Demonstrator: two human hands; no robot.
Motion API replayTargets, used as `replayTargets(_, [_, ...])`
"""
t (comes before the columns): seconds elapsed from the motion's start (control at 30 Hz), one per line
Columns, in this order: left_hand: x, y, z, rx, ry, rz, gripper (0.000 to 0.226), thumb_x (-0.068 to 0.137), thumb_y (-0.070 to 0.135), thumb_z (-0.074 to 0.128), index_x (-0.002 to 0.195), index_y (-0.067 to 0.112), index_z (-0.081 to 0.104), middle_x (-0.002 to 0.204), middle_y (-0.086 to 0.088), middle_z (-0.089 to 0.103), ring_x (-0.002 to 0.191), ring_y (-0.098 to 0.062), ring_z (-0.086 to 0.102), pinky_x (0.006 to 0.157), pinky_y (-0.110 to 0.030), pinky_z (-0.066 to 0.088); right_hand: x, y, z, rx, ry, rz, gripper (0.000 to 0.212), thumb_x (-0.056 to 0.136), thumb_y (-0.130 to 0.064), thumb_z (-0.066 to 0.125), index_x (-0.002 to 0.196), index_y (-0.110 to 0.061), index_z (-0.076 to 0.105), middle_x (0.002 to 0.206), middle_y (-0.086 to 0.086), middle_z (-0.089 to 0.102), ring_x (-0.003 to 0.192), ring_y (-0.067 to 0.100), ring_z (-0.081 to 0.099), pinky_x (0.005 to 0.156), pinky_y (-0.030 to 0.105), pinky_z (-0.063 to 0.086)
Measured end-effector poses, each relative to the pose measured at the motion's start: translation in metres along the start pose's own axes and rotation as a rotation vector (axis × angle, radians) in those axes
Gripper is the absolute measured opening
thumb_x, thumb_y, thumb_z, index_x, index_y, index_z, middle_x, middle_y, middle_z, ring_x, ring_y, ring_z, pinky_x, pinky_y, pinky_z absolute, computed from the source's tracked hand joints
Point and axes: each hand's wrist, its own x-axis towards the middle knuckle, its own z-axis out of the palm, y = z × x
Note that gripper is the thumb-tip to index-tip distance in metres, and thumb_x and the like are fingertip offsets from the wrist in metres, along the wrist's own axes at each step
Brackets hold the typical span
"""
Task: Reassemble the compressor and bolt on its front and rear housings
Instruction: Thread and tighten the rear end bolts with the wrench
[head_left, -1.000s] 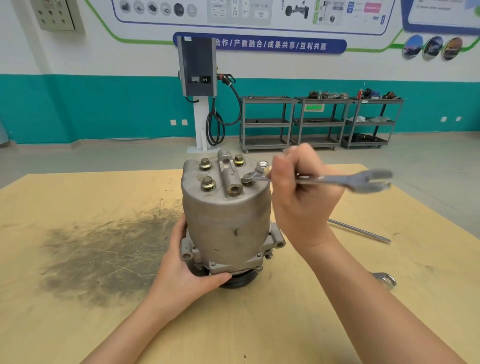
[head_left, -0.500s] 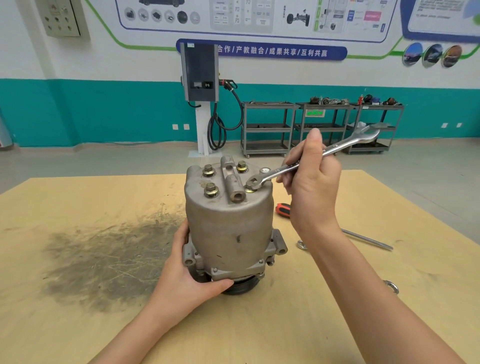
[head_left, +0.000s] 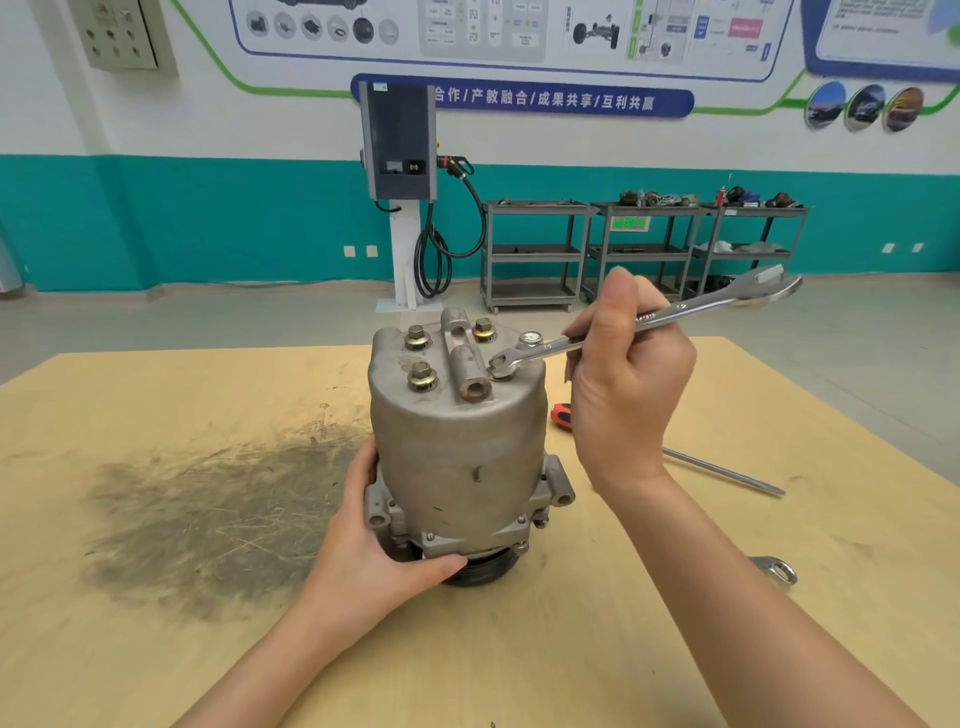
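Observation:
The grey metal compressor (head_left: 457, 447) stands upright on the wooden table (head_left: 156, 649), pulley end down. Several brass-washered bolts stick up from its top housing, such as the near-left bolt (head_left: 422, 375). My left hand (head_left: 374, 556) grips the lower flange at the left and front. My right hand (head_left: 623, 395) holds a silver open-end wrench (head_left: 670, 314). The wrench's jaw sits on the near-right bolt (head_left: 503, 366), and its handle points up and to the right.
A red-handled screwdriver (head_left: 561, 413) and a long steel rod (head_left: 727, 474) lie behind my right wrist. Another wrench end (head_left: 776, 569) lies at the right. A dark grease stain (head_left: 208, 514) covers the table's left. Tool carts stand by the far wall.
My right hand swung the wrench handle counter-clockwise, from pointing right to pointing up and right, with the jaw still on the bolt. The left hand stayed on the compressor's base.

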Motion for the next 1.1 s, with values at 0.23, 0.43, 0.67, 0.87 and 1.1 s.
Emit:
replayTargets(0.23, [0.0,-0.001,-0.001,-0.007,-0.001,-0.012,0.114,0.037,0.051,0.092,0.12,0.083,0.02,0.126,0.045,0.047,0.12,0.011,0.052,0.09,-0.011,0.043,0.002,-0.002,0.0,-0.025,-0.031,-0.019,0.036,0.094,-0.041,0.044,0.061,-0.03,0.05,0.051,-0.01,0.051,0.047,0.017,0.048,0.05,0.042,0.04])
replayTargets(0.43, [-0.001,0.0,0.0,-0.012,-0.002,-0.018,0.115,0.035,0.053,0.092,0.118,0.085,0.019,0.123,0.05,0.045,0.12,0.012,0.051,0.096,-0.019,0.039,-0.001,0.0,0.001,-0.023,-0.009,-0.02,0.035,0.095,-0.041,0.043,0.063,-0.029,0.049,0.05,-0.012,0.05,0.046,0.015,0.048,0.051,0.037,0.038])
replayTargets(0.67, [-0.001,0.004,-0.002,-0.004,-0.024,-0.011,0.116,0.038,0.049,0.093,0.123,0.079,0.021,0.136,0.03,0.049,0.127,-0.001,0.052,0.107,-0.035,0.043,0.001,-0.001,0.001,-0.04,-0.004,-0.024,0.039,0.094,-0.045,0.043,0.058,-0.039,0.055,0.051,-0.012,0.051,0.047,0.016,0.05,0.051,0.04,0.04])
replayTargets(0.87, [0.001,0.003,-0.006,0.008,-0.048,-0.024,0.116,0.037,0.046,0.091,0.121,0.081,0.019,0.144,0.018,0.047,0.129,-0.004,0.051,0.109,-0.033,0.041,-0.003,-0.004,0.002,-0.029,-0.003,-0.07,0.036,0.096,-0.044,0.044,0.062,-0.037,0.051,0.05,-0.013,0.049,0.045,0.011,0.05,0.049,0.036,0.039])
replayTargets(1.1, [0.008,-0.013,-0.026,0.008,-0.072,-0.072,0.121,0.03,0.055,0.097,0.125,0.079,0.025,0.131,0.026,0.056,0.119,0.01,0.054,0.085,-0.007,0.046,-0.011,-0.017,0.005,-0.144,-0.07,-0.288,0.06,0.1,-0.041,0.039,0.058,0.0,0.052,0.047,-0.007,0.04,0.043,0.015,0.044,0.04,0.028,0.032])
